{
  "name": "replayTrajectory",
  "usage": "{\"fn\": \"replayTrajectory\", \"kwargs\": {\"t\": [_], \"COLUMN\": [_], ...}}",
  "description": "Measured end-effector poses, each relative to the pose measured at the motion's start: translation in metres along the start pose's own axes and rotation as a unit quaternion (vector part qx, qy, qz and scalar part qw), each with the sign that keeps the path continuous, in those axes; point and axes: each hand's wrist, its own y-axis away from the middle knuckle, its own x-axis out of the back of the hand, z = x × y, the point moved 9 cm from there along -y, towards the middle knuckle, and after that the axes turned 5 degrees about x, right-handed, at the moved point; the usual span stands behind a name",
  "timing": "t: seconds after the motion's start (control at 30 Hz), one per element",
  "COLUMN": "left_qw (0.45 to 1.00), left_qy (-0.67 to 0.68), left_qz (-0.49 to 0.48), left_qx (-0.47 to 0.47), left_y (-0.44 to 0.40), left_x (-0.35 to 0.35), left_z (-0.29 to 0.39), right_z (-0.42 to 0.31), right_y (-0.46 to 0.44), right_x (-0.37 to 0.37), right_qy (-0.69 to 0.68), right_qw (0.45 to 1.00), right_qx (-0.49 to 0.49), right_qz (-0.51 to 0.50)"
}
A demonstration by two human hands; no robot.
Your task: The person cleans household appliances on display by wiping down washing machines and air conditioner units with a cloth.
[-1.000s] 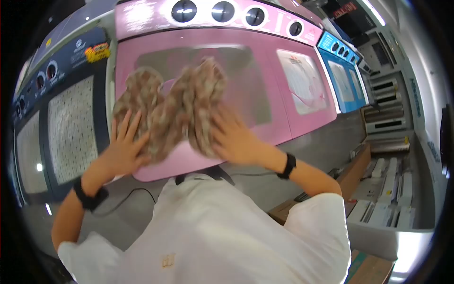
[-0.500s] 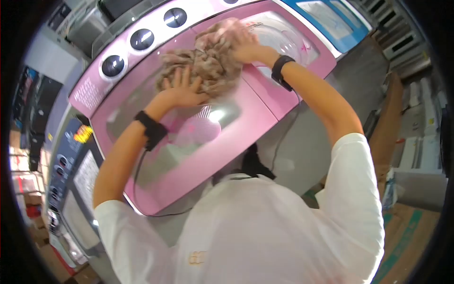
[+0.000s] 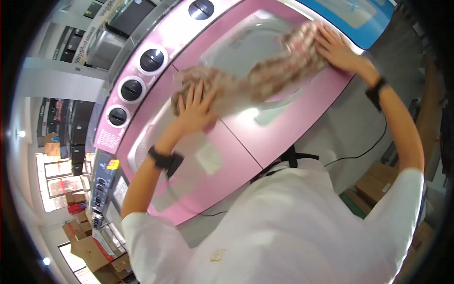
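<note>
A crumpled brown and pink patterned cloth [image 3: 279, 78] stretches across the closed lids of a pink twin-tub washing machine [image 3: 241, 137], blurred in its middle. My left hand [image 3: 195, 110] presses on its left end, palm down, with the fingers spread. On the cloth's right end rests my right hand [image 3: 336, 51], its fingers extended and apart, near the machine's right edge. What lies beneath both palms is hidden. A black band circles each wrist.
Black dials [image 3: 152, 60] line the machine's back panel. A blue appliance [image 3: 352, 19] stands close on the right, and a grey washing machine [image 3: 101, 182] on the left. A black cable [image 3: 362, 154] hangs at right. Cardboard boxes [image 3: 90, 251] are stacked at lower left.
The bunched cloth has been drawn out sideways into a long strip. My right hand has moved right, away from my left hand, and the view has shifted.
</note>
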Motion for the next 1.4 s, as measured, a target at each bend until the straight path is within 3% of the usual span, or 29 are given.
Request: {"fn": "replayTrajectory", "kwargs": {"t": [0.03, 0.07, 0.13, 0.17, 0.23, 0.27, 0.33, 0.4, 0.5, 0.53, 0.63, 0.7, 0.77, 0.87, 0.9, 1.03, 1.1, 1.17, 1.23, 1.3, 1.33, 1.4], "left_qw": [0.999, 0.998, 0.997, 0.996, 0.985, 0.989, 0.996, 0.999, 0.999, 0.999, 1.0, 0.997, 0.986, 0.978, 0.98, 0.982, 0.982, 0.984, 0.986, 0.988, 0.988, 0.989], "left_qy": [-0.012, -0.024, -0.062, -0.064, -0.01, -0.055, -0.043, -0.038, 0.001, 0.022, 0.002, 0.038, 0.083, 0.079, 0.058, 0.035, 0.057, 0.089, 0.093, 0.09, 0.087, 0.088], "left_qz": [0.019, 0.04, 0.017, 0.007, -0.003, 0.009, 0.01, 0.016, 0.021, 0.018, -0.003, 0.044, 0.09, 0.091, 0.103, 0.14, 0.147, 0.134, 0.105, 0.083, 0.077, 0.061], "left_qx": [0.027, 0.052, 0.051, 0.069, 0.173, 0.138, 0.078, 0.025, -0.026, -0.041, -0.006, 0.052, 0.112, 0.168, 0.163, 0.118, 0.102, 0.077, 0.086, 0.093, 0.099, 0.102], "left_y": [-0.039, -0.08, -0.143, -0.161, -0.173, -0.177, -0.144, -0.086, -0.032, -0.025, -0.05, -0.085, -0.111, -0.119, -0.117, -0.074, -0.029, 0.007, 0.021, 0.018, 0.014, 0.013], "left_x": [0.009, 0.015, 0.016, 0.02, 0.031, 0.014, 0.005, -0.003, 0.004, 0.006, 0.013, 0.022, 0.038, 0.041, 0.037, 0.029, 0.028, 0.026, 0.023, 0.021, 0.021, 0.017], "left_z": [-0.011, -0.024, -0.035, -0.036, -0.015, -0.021, -0.003, 0.022, 0.046, 0.045, 0.008, -0.021, -0.033, -0.018, -0.009, 0.022, 0.038, 0.051, 0.046, 0.043, 0.041, 0.04], "right_z": [0.016, 0.03, 0.041, 0.035, -0.036, -0.062, -0.099, -0.133, -0.133, -0.125, -0.098, -0.076, -0.056, -0.046, -0.048, -0.057, -0.062, -0.046, -0.039, -0.041, -0.04, -0.04], "right_y": [-0.034, -0.066, -0.118, -0.146, -0.169, -0.17, -0.148, -0.121, -0.09, -0.09, -0.13, -0.175, -0.224, -0.305, -0.322, -0.377, -0.378, -0.371, -0.379, -0.389, -0.383, -0.38], "right_x": [-0.005, -0.018, -0.021, -0.023, 0.032, 0.055, 0.067, 0.065, 0.065, 0.078, 0.079, 0.099, 0.114, 0.104, 0.097, 0.075, 0.075, 0.069, 0.059, 0.055, 0.062, 0.049], "right_qy": [0.001, -0.002, -0.085, -0.104, -0.253, -0.304, -0.36, -0.23, -0.303, -0.287, -0.413, -0.325, -0.239, -0.114, -0.072, -0.06, -0.003, 0.025, 0.031, -0.002, -0.023, -0.097], "right_qw": [0.988, 0.975, 0.963, 0.971, 0.961, 0.949, 0.922, 0.968, 0.936, 0.926, 0.889, 0.929, 0.964, 0.986, 0.992, 0.967, 0.976, 0.976, 0.971, 0.975, 0.971, 0.983], "right_qx": [-0.023, -0.032, -0.135, -0.155, -0.09, -0.039, 0.009, 0.101, 0.166, 0.195, 0.179, 0.136, 0.117, 0.096, 0.099, 0.129, 0.193, 0.199, 0.197, 0.177, 0.151, 0.058], "right_qz": [-0.155, -0.22, -0.219, -0.146, -0.065, -0.078, 0.139, 0.013, 0.072, 0.149, -0.087, -0.109, 0.021, 0.077, 0.03, 0.212, 0.103, 0.082, 0.132, 0.134, 0.185, 0.142]}}
